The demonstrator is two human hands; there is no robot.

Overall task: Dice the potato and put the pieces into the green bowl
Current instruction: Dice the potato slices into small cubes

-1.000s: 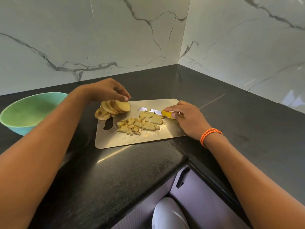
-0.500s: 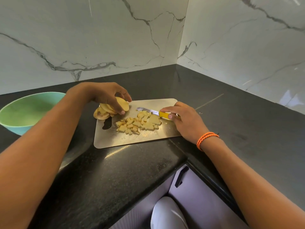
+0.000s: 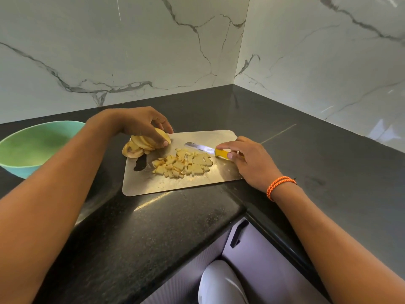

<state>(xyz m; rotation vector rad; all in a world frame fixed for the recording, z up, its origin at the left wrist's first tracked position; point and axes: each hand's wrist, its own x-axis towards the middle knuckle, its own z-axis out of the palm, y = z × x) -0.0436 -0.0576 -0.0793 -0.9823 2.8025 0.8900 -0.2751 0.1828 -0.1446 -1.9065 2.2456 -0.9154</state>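
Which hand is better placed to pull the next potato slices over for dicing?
Left. The left hand already grips the stack of potato slices at the cutting board's left end, while the right hand holds the knife.

Home kitchen, corner section: black speckled stone countertop (image 3: 153,227) meeting at an angle; white grey-veined marble backsplash (image 3: 131,51); pale lilac cabinet fronts below with dark handle (image 3: 238,234); metal cutting board (image 3: 175,185) carrying diced potato (image 3: 183,164)

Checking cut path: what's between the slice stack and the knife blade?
Head view: bare cutting board between the potato slices under the left hand and the knife. The diced pile lies nearer, below that gap.
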